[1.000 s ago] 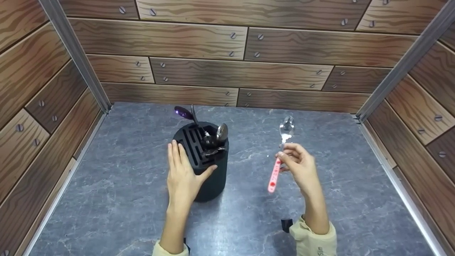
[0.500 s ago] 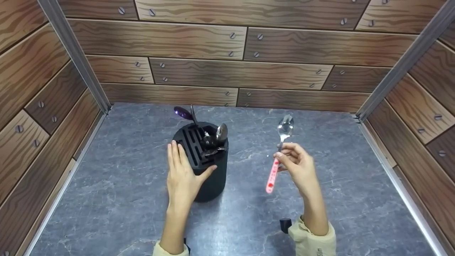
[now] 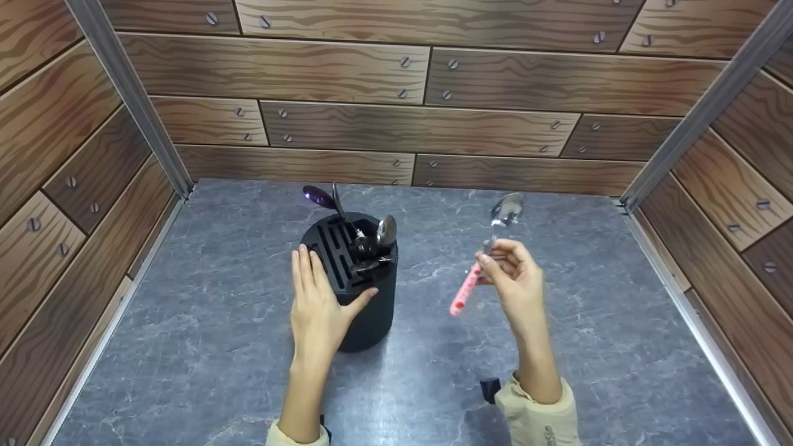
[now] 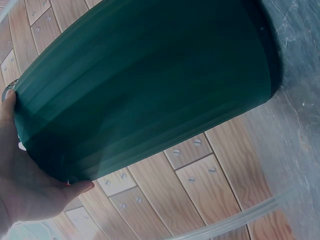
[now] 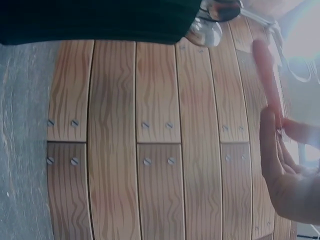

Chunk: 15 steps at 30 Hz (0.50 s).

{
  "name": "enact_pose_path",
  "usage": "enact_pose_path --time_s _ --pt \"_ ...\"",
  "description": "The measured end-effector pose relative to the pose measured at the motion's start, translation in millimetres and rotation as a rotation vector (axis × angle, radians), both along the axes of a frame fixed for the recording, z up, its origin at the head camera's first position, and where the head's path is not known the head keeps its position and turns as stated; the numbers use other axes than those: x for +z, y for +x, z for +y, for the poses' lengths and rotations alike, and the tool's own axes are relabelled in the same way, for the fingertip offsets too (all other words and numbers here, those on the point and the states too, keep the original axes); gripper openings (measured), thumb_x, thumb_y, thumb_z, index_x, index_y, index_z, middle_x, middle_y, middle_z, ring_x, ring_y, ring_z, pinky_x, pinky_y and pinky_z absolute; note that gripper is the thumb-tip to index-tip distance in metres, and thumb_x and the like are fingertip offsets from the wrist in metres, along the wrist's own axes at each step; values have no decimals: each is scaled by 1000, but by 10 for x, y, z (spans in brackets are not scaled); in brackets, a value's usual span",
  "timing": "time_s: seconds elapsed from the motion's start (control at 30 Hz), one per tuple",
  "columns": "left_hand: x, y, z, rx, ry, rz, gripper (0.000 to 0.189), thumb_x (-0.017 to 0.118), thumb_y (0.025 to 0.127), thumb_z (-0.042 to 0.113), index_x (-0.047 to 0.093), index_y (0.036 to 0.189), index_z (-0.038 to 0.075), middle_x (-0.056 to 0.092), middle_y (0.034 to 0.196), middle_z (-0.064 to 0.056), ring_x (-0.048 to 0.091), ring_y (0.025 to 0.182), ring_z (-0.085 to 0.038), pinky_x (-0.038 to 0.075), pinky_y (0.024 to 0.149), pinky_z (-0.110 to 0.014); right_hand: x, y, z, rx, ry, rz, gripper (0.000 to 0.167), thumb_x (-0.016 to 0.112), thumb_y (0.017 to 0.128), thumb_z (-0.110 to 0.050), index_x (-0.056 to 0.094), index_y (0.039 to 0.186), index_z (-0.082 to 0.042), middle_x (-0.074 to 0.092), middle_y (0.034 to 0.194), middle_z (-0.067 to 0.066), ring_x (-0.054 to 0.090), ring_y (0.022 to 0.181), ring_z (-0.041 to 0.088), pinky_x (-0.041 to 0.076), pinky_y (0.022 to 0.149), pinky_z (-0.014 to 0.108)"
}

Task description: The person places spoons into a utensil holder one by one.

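Observation:
A black cylindrical cutlery holder (image 3: 372, 316) with a slotted top stands upright left of the middle in the head view. My left hand (image 3: 317, 310) rests on its near left rim with straight fingers, thumb spread across the near side. The left wrist view shows that hand (image 4: 32, 187) against the top end of the holder, which looks dark green there. To the right, my right hand (image 3: 520, 279) pinches a spoon with a pink, red-patterned handle (image 3: 466, 288) near the handle's upper end. Its metal bowl points away from me, and the spoon is held apart from the holder.
In the holder's top stand a purple spoon (image 3: 318, 197) and a silver spoon (image 3: 387, 230), with other dark cutlery crowded beside them. Wood-patterned walls (image 3: 347, 127) enclose the grey marbled tabletop (image 3: 204, 310) at the back and sides.
My right hand has moved slightly left and away from me. The spoon has turned, its bowl shifting right and farther away, its handle end left and up. The left hand and holder stay put.

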State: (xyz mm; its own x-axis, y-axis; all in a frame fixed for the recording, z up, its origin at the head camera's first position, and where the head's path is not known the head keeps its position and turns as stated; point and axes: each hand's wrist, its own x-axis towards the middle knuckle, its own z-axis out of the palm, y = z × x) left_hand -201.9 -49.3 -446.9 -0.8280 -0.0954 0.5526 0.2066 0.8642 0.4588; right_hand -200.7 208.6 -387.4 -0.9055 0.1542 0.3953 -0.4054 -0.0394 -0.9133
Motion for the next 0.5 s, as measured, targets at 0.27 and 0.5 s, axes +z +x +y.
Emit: enact_pose_path --time_s 0.27,0.5 --pt "6 2 2 -4 4 -2 112 63 68 66 30 133 -18 22 143 -30 13 135 -35 32 101 -43 12 -107 -226 -48 -127 150 10 58 83 13 53 92 14 62 85 13 62 74 19 54 64 33" --pt "3 -5 3 -1 6 2 112 64 68 66 30 133 -18 23 143 -30 13 135 -35 32 100 -43 53 -157 -445 -26 -123 270 14 59 83 12 50 90 19 62 84 13 63 78 20 54 67 34"
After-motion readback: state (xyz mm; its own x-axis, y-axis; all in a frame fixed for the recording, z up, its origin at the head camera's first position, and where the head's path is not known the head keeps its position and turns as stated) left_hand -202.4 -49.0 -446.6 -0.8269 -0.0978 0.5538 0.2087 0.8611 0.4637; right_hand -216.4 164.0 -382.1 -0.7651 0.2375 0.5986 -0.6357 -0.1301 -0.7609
